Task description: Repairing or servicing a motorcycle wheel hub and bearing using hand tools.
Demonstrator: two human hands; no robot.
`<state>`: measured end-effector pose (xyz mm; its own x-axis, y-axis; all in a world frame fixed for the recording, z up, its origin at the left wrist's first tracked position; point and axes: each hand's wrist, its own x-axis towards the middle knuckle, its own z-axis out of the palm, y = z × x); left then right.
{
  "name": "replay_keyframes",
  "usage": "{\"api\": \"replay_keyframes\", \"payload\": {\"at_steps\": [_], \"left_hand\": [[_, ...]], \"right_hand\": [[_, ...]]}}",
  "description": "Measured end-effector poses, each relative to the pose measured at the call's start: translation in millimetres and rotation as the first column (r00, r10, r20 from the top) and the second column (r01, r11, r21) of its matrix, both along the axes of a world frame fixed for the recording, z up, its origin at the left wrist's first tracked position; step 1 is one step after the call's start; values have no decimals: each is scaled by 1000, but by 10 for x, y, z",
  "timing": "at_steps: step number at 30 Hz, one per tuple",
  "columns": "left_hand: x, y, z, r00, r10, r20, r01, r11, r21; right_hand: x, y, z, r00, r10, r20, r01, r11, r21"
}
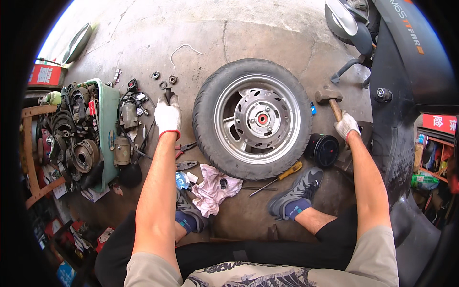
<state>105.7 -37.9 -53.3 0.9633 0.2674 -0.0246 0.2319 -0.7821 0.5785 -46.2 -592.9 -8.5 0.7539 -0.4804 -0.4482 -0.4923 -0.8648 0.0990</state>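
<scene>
My left hand (168, 116), in a white glove with darkened fingertips, reaches to the floor left of the wheel. Its fingers close on a small metal piece with a ring-shaped end (164, 85); the glove hides part of it. Two small round metal parts lie just beyond, one a bearing-like ring (172, 79). On the other side my right hand (347, 126), also gloved, grips a hammer (330, 95) by its wooden handle, head pointing away from me. Between my hands a wheel with a black tyre (205, 112) lies flat, its silver rim and red-ringed hub facing up.
A green bin (110, 124) full of greasy parts stands at left. Pliers (185, 149), a stained rag (216, 189), a yellow-handled screwdriver (287, 173) and a round black object (322, 150) lie near my feet. A dark scooter body (406, 62) rises at right.
</scene>
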Motion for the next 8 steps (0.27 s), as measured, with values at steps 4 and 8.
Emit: {"api": "replay_keyframes", "payload": {"at_steps": [4, 8], "left_hand": [[-206, 103, -208, 995, -5, -104, 23, 984, 174], [-350, 181, -237, 985, -16, -173, 69, 949, 308]], "right_hand": [[-49, -96, -1, 997, -51, -53, 46, 995, -84], [-24, -110, -92, 987, -72, -147, 55, 992, -117]]}}
